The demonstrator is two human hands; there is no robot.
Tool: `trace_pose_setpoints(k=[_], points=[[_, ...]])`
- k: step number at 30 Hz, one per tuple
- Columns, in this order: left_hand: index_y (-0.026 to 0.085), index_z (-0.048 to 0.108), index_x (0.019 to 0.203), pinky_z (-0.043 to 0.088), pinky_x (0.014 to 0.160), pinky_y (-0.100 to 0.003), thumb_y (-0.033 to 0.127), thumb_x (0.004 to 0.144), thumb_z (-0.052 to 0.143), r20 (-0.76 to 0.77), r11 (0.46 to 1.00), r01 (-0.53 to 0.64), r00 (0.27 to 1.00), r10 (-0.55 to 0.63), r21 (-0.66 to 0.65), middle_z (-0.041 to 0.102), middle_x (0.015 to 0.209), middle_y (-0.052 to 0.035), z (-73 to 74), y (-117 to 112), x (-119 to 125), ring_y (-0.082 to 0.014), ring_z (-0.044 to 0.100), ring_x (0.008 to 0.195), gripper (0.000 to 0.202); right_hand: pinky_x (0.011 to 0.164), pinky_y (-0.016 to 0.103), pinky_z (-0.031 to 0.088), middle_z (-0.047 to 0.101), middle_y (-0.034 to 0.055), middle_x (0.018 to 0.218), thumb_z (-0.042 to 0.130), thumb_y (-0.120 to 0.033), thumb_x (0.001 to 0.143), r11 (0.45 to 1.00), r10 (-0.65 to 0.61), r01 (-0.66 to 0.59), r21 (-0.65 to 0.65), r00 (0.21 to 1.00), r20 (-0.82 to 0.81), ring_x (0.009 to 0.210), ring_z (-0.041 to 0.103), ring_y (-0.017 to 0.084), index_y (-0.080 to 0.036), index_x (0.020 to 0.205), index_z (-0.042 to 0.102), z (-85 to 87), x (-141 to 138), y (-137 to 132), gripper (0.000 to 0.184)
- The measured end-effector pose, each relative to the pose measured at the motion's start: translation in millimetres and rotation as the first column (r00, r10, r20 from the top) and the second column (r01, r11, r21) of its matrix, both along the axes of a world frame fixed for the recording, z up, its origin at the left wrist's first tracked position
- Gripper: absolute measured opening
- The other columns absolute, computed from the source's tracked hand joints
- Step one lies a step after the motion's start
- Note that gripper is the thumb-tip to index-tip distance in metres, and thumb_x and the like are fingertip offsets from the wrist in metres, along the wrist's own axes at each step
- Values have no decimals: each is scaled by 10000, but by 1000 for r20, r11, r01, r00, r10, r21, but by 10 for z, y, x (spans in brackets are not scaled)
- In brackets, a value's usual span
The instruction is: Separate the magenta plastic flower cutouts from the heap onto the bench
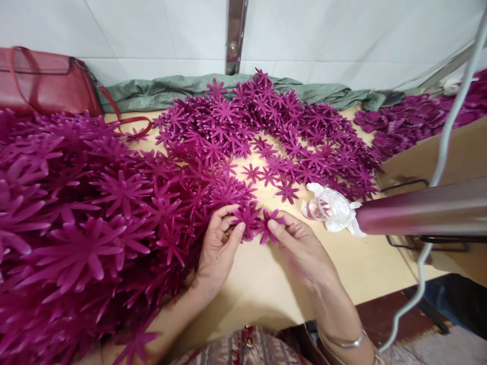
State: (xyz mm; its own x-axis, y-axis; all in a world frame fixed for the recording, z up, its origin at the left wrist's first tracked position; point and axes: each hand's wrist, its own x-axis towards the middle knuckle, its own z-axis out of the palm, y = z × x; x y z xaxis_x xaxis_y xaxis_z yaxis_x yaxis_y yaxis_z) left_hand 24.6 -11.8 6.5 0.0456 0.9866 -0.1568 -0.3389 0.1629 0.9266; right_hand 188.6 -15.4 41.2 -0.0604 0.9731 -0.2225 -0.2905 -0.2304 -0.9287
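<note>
In the middle of the head view, my left hand [222,241] pinches a magenta star-shaped petal piece [248,219] between thumb and fingers. Close beside it, my right hand [300,243] grips another such petal piece [269,230] with the thumb on top. The two pieces are nearly edge to edge, just above the pale table [262,289]. A large heap of the same star-shaped pieces [125,192] rises at the left, around my left forearm. Behind my hands lies a second pile of smaller-looking star pieces [224,111], with a single loose star piece [287,191] at its near edge.
At right, a tube-like machine part [418,210] ends in a white plastic-wrapped nozzle [331,208]. A pale cable [443,147] hangs past it. A red handbag [45,81] stands back left. Green cloth [152,91] lines the wall; more magenta petals [407,119] lie back right.
</note>
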Motion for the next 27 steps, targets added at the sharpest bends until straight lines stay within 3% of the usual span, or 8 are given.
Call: trace_pose_setpoints(k=[3,6,9,14,17,20,23,27], points=[[257,555,1308,549,788,-209,302,931,727,19,1000,-27,999,26,11,742,1077,-20,-2,-6,9,-108,676,855,417,742,252,521,716,-15,828,867,-373,834,997,-78,78,-2,997,6,760,618,122,-251,953,799,-26,66,-3,184],[285,519,1368,558,825,-224,282,940,713,7,999,-15,1000,15,45,746,1107,-20,-4,-16,15,-118,690,907,470,705,235,486,674,-27,746,873,-400,826,977,-206,200,71,975,84,709,577,111,-232,818,761,-75,90,8,201],[280,565,1315,564,821,-233,269,946,703,-46,995,-21,999,25,98,738,1137,-29,-8,-24,17,-132,693,939,394,652,244,442,624,-27,674,835,-435,861,969,-232,211,130,955,184,661,534,114,-211,713,686,-101,86,20,306],[256,641,1167,556,804,-229,298,979,666,-89,993,-4,996,15,116,715,1142,-31,-3,-38,-9,-137,680,942,194,546,239,361,570,-48,599,850,-468,829,986,-164,155,61,964,210,558,455,98,-206,704,634,-42,30,12,362],[276,621,1233,549,833,-233,320,990,653,-52,997,18,999,-14,81,706,1179,-27,6,-40,-30,-132,671,955,249,578,236,412,632,-28,636,871,-462,803,990,-137,129,53,969,204,593,518,105,-199,699,638,-9,-26,8,367],[269,627,1212,550,863,-237,283,912,751,-29,996,34,999,-32,88,726,1135,-16,-4,-26,-29,-133,686,954,325,593,238,441,659,-27,635,887,-442,788,994,-108,102,45,976,191,595,553,106,-199,680,624,-12,-87,20,374],[250,634,1149,556,850,-233,235,855,797,-29,998,0,1000,2,66,739,1042,1,-34,-4,-10,-129,699,918,337,592,244,457,663,-27,632,901,-426,772,999,-36,32,32,987,157,590,568,105,-198,670,642,-13,-118,43,360],[241,620,1125,564,856,-241,223,844,794,-11,998,-61,998,61,28,749,1061,-8,-59,16,7,-132,709,926,331,599,242,458,673,-30,670,922,-404,745,999,50,-48,-19,995,91,597,544,95,-208,740,722,10,-48,52,280]])
